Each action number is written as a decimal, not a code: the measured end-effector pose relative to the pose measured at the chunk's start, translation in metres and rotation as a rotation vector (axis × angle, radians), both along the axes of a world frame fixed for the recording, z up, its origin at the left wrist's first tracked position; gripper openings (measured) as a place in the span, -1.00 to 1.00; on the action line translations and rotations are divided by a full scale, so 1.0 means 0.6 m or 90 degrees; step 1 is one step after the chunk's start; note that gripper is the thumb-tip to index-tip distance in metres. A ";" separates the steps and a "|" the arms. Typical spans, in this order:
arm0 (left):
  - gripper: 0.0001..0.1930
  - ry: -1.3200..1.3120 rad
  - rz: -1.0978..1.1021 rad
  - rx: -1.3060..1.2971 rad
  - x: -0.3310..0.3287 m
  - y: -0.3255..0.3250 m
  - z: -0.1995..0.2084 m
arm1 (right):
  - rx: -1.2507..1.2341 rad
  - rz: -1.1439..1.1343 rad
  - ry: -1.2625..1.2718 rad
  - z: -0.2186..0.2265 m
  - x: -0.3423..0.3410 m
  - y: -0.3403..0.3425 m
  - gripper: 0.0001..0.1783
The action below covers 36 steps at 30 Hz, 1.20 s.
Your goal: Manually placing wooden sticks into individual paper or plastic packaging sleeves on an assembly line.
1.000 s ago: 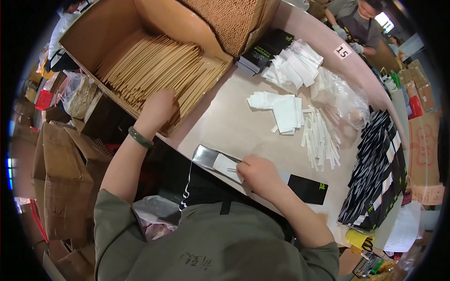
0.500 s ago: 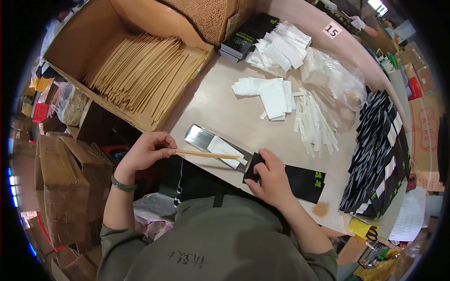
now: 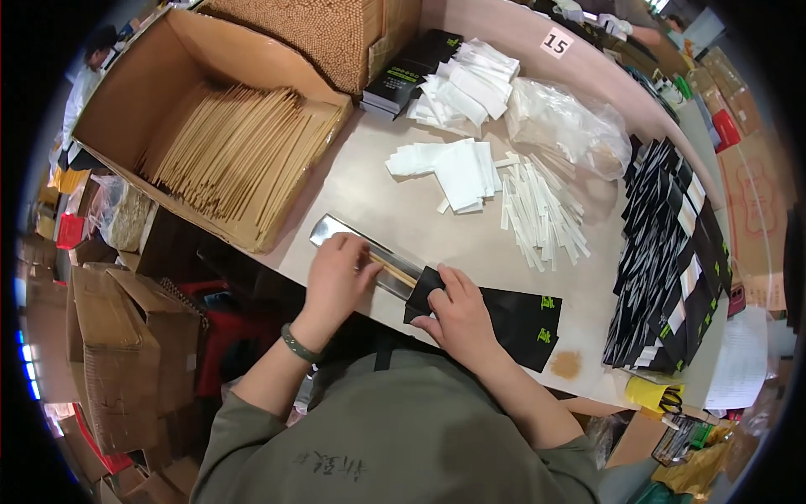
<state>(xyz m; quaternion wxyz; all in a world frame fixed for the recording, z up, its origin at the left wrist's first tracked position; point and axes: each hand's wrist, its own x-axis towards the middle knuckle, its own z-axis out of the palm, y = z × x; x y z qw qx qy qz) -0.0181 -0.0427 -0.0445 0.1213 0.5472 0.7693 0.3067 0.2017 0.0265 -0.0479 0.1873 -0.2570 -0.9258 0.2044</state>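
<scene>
My left hand (image 3: 337, 273) pinches the end of a pair of wooden chopsticks (image 3: 398, 271) over a shiny metal trough (image 3: 328, 228). The chopsticks' far ends run to the mouth of a black paper sleeve (image 3: 426, 286); how far inside they reach is hidden. My right hand (image 3: 457, 312) holds that sleeve at its mouth, thumb below and fingers on top. More black sleeves (image 3: 525, 315) with green print lie under and to the right of this hand. Beyond the trough are folded white napkins (image 3: 462, 176) and a spread of thin white paper-wrapped sticks (image 3: 544, 210).
At the left stands a cardboard box (image 3: 109, 126) of loose chopsticks (image 3: 227, 160), with a second box of packed sticks (image 3: 294, 34) behind. Black sleeve bundles (image 3: 411, 71), a napkin pile (image 3: 470, 80) and a clear plastic bag (image 3: 571, 126) sit at the back. Filled black sleeves (image 3: 663, 260) are heaped right.
My left hand has moved right and forward, bringing the chopsticks down to the trough and the sleeve's mouth. The white packet in the trough no longer shows. My right hand keeps its grip.
</scene>
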 end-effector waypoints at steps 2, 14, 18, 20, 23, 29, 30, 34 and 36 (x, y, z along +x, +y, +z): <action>-0.71 -0.151 -0.078 0.008 0.041 0.006 -0.008 | -0.021 0.015 0.010 -0.005 -0.003 0.003 -0.58; -0.35 0.219 -0.308 0.012 -0.046 -0.028 0.037 | 0.052 0.174 0.018 0.117 -0.004 0.019 -0.83; -0.50 -0.006 0.056 0.044 -0.057 -0.035 0.067 | -0.010 -0.152 0.008 0.291 0.098 0.240 -0.82; -0.48 -0.006 0.072 0.016 -0.060 -0.045 0.058 | 0.415 -0.181 -0.063 0.320 0.195 0.333 -0.91; -0.44 -0.069 0.099 -0.112 -0.044 -0.083 0.038 | 0.069 -0.328 0.021 0.196 0.133 0.246 -0.91; -0.42 -0.060 0.114 -0.044 -0.018 -0.094 0.022 | 0.005 -0.036 -0.090 -0.004 -0.021 -0.042 -0.51; -0.41 -0.057 0.093 -0.043 -0.016 -0.109 0.023 | -0.002 -0.033 -0.088 -0.002 -0.014 -0.050 -0.51; -0.41 -0.020 0.040 -0.045 0.001 -0.170 0.010 | -0.111 -0.032 -0.188 0.021 0.012 -0.061 -0.54; -0.40 -0.032 0.032 -0.042 0.013 -0.183 0.009 | -0.137 -0.029 -0.181 0.022 0.009 -0.064 -0.58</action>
